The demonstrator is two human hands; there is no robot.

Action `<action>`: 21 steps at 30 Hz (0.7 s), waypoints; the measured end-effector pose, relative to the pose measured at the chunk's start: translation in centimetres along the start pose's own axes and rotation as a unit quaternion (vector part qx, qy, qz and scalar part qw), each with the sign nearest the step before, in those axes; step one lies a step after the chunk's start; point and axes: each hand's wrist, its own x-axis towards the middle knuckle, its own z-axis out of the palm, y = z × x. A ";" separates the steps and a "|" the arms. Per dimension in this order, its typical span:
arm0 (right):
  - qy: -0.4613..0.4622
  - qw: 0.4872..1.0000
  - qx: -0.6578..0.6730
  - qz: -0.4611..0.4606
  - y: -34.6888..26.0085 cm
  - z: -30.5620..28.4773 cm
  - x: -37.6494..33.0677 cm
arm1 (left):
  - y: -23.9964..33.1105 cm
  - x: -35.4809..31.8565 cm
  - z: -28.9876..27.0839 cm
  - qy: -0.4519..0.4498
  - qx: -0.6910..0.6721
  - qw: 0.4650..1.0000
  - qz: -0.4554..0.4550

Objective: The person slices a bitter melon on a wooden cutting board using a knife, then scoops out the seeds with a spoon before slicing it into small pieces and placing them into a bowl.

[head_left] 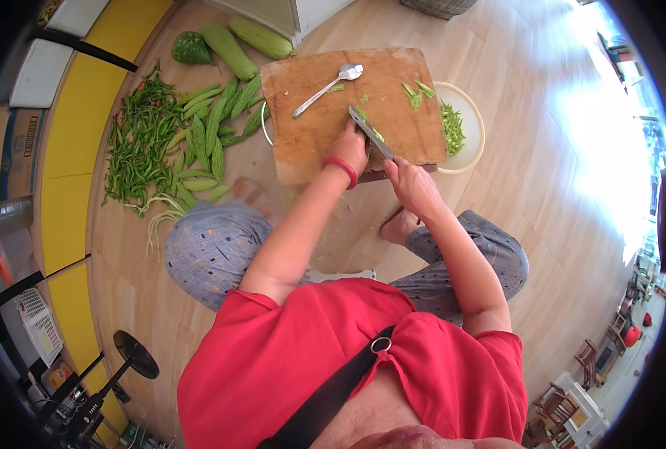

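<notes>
My right hand (414, 187) grips the handle of a knife (370, 133), its blade angled up and left over the wooden cutting board (314, 71). Close against the blade's left side, my left hand (350, 150) has its fingers curled; whatever they hold is hidden. A red band circles that wrist. Green scraps lie by the blade, and a few green slices (417, 96) rest at the board's upper right. A metal spoon (327, 91) lies across the board's upper part. Partly under the board's right side, a pale round basin (481, 131) holds chopped green pieces (451, 129).
Left of the board, bitter melons (213, 131) lie beside a heap of green and red chillies (140, 142) on the wooden floor. Long pale beans (157, 209) trail below. Behind are two long gourds (228, 51) and a round dark-green squash (190, 46). Yellow cabinets (67, 202) line the left.
</notes>
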 end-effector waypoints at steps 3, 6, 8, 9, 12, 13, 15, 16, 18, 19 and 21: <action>0.018 1.000 0.013 -0.019 1.3 1.7 1.6 | 1.3 0.3 -1.3 -0.084 0.037 0.995 -0.029; 0.029 0.999 0.025 -0.020 0.6 1.1 1.5 | 1.3 0.4 -1.7 -0.074 0.016 0.997 -0.034; 0.009 1.000 0.022 -0.015 0.3 0.6 0.2 | 0.7 0.1 -0.9 -0.020 -0.012 0.999 -0.030; -0.002 1.000 0.018 -0.010 0.0 0.1 -0.3 | 0.3 -0.1 -0.4 0.006 -0.027 0.999 -0.029; -0.023 1.000 0.010 -0.005 -0.3 -0.5 -0.8 | -1.0 0.3 0.1 -0.014 -0.022 0.999 -0.019; -0.020 1.000 0.009 -0.012 0.0 -0.2 -0.4 | -1.1 0.3 0.3 -0.010 -0.028 0.999 -0.017; -0.006 1.000 0.011 -0.015 1.0 0.6 0.5 | -0.2 0.2 -0.1 -0.005 -0.041 0.999 -0.007; 0.003 1.000 0.013 -0.016 1.7 1.4 1.3 | 0.1 -0.1 -0.1 -0.022 -0.029 0.999 -0.011; 0.023 0.999 0.017 -0.026 1.5 1.5 2.1 | 0.6 -0.2 -0.8 -0.046 0.002 0.999 -0.021; 0.033 0.999 0.016 -0.029 1.4 1.4 2.1 | 0.9 -0.1 -1.0 -0.042 -0.002 0.999 -0.022; 0.028 0.999 0.018 -0.026 0.6 1.1 1.6 | 1.0 -0.1 -1.5 -0.037 -0.009 0.999 -0.027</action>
